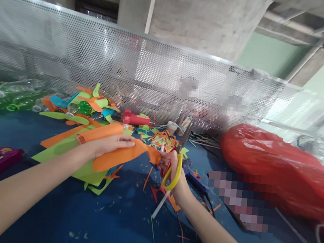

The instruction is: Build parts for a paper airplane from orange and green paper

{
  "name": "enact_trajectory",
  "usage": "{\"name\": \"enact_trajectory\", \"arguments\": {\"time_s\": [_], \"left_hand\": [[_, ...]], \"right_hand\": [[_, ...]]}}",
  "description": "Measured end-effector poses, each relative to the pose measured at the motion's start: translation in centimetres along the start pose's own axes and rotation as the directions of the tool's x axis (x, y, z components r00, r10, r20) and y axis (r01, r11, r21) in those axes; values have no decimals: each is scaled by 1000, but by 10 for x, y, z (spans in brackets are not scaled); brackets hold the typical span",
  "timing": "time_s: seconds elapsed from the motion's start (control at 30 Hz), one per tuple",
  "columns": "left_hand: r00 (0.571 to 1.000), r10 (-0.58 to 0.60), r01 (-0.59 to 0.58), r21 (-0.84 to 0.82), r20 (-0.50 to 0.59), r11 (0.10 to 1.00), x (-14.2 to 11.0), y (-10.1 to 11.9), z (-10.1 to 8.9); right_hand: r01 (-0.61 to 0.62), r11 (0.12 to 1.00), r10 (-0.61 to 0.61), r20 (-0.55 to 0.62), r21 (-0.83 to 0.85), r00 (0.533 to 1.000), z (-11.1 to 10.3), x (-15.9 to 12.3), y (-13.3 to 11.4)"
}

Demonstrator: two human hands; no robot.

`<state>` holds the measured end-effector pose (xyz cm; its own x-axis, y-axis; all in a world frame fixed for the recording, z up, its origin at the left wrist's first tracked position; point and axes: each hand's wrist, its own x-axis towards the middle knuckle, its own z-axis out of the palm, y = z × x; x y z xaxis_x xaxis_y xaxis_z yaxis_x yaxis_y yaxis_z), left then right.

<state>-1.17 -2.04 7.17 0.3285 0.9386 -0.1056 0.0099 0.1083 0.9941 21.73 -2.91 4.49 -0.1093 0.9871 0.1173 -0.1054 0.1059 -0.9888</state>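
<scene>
My left hand (115, 144) is closed on the broad end of an orange propeller-shaped paper cutout (124, 157), thumb on top. The cutout narrows and twists, then runs to the fingers of my right hand (175, 172). Scissors (177, 170) with yellow and red handles hang in my right hand, their blades pointing up and away; the fingers also seem to pinch the cutout's far end. Beneath my left hand lie a rolled orange sheet (103, 131) and a green sheet (58, 149). A blue corded tool (197, 183), probably a glue gun, lies beside my right wrist.
Orange and green scraps (167, 137) litter the blue table (106, 223). Paper-trimmed bottles (86, 104) and green plastic bottles (15, 96) stand at the back left. A red plastic bag (278, 167) bulks at right. A perforated metal panel (99, 54) closes off the back.
</scene>
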Motion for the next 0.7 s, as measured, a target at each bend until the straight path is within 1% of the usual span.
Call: {"name": "enact_trajectory", "arguments": {"time_s": [0.07, 0.13, 0.2, 0.3, 0.33, 0.4, 0.47, 0.57, 0.63, 0.7], "left_hand": [[993, 51, -66, -136, -111, 989, 3, -2, 3], [982, 108, -137, -190, -155, 972, 6, -4, 6], [970, 161, -197, -207, -180, 958, 8, -4, 9], [943, 262, -304, -206, -206, 930, 8, -4, 13], [933, 291, -333, -199, -213, 922, 8, -4, 15], [919, 328, -370, -192, -217, 909, 7, -4, 18], [912, 349, -391, -199, -213, 899, 6, -4, 20], [903, 382, -418, -194, -198, 888, 5, -4, 23], [902, 388, -422, -194, -191, 885, 4, -3, 25], [902, 387, -422, -198, -194, 884, 3, -2, 28]], "right_hand": [[20, 998, -20, 13, 57, 1000, 1, 1, -1], [25, 998, -27, 39, 54, 999, 4, -1, -1], [-49, 999, 47, 110, 16, 993, 7, -8, -1], [-210, 977, 213, 206, -38, 955, 12, -20, -1], [-247, 968, 252, 227, -50, 941, 13, -23, -1], [-281, 956, 293, 255, -84, 921, 15, -29, 0], [-264, 955, 291, 267, -132, 919, 16, -31, 1], [-185, 957, 246, 283, -223, 927, 15, -33, 0], [-133, 954, 215, 305, -268, 928, 14, -35, -3], [-111, 947, 208, 313, -301, 927, 13, -36, -7]]}}
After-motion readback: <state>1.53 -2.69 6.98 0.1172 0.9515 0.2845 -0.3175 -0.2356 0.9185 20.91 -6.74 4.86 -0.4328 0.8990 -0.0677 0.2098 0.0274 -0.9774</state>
